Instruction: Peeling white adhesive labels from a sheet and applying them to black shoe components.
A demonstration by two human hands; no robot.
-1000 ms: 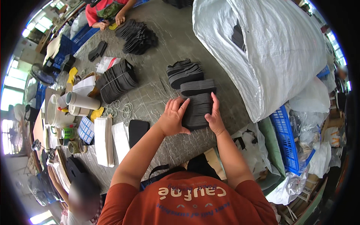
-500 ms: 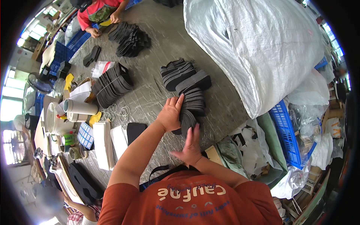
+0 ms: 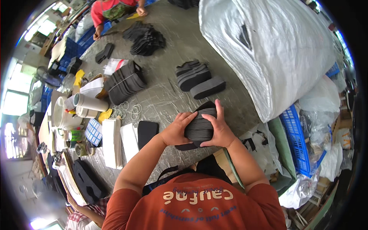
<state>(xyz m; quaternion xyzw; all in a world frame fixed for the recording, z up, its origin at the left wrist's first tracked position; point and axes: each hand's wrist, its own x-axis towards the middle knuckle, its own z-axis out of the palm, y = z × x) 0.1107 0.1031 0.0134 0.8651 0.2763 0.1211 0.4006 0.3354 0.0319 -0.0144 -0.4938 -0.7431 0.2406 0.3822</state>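
Near the table's front edge, a stack of dark grey foam pads (image 3: 199, 128) is squeezed between my two hands. My left hand (image 3: 177, 128) wraps its left side, and my right hand (image 3: 221, 130) grips its right side, thumb low and fingers up. A black pad edge (image 3: 186, 147) shows beneath the stack on the near side. Just beyond my hands lie two more groups of the pads, a grey-edged stack (image 3: 208, 88) and a darker, fanned one (image 3: 193, 74). A single black rounded pad (image 3: 147, 133) lies flat to the left of my left hand.
Left of centre are a banded pad bundle (image 3: 125, 82), rubber bands (image 3: 135, 110), a white paper stack (image 3: 112, 143) and a white cup (image 3: 91, 102). A big white sack (image 3: 268, 50) covers the right side, beside a blue crate (image 3: 295, 138). Another person's hand (image 3: 142, 10) is at the far edge.
The pads nearest me have been drawn together into one stack, apart from the groups beyond. My right hand has moved from hovering spread to gripping their right side. My view has shifted slightly.
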